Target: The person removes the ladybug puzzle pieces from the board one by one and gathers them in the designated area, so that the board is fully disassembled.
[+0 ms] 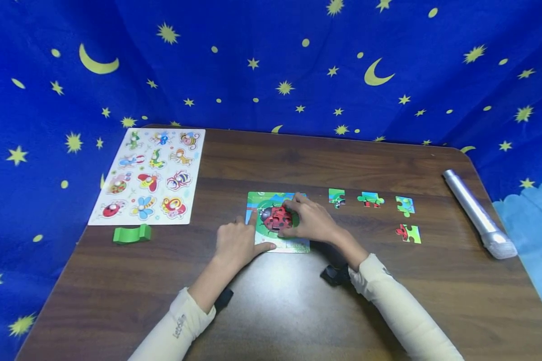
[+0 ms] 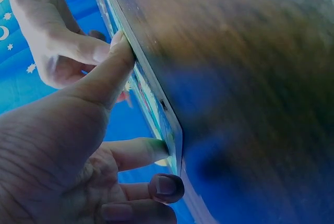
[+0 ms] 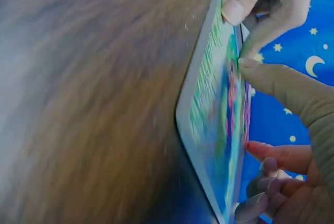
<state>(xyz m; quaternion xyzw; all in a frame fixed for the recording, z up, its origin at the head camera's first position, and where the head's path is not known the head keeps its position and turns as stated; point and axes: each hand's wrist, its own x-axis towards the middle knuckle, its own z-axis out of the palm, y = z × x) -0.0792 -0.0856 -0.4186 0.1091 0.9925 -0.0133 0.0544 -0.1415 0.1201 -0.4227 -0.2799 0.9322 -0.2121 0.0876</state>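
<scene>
A small jigsaw board (image 1: pixel 302 247) with a ladybug picture lies flat on the table between both hands. My left hand (image 1: pixel 236 243) presses on its left and near edges with a straight index finger and thumb; the other fingers are curled. Over the right half of the ladybug, my right hand (image 1: pixel 313 220) pinches a red ladybug puzzle piece (image 1: pixel 276 220) between thumb and fingers, low against the board. In the right wrist view, the right thumb (image 3: pixel 271 78) and index finger stand apart at the picture's surface. The palm hides part of the board's right side.
Loose jigsaw pieces (image 1: pixel 371 199) lie to the right, one of them a red-and-green piece (image 1: pixel 408 233). A silver microphone (image 1: pixel 479 215) lies near the right edge. At left are an insect peg board (image 1: pixel 155 175) and a green block (image 1: pixel 132 234). A blue starry cloth (image 1: pixel 253 50) hangs behind.
</scene>
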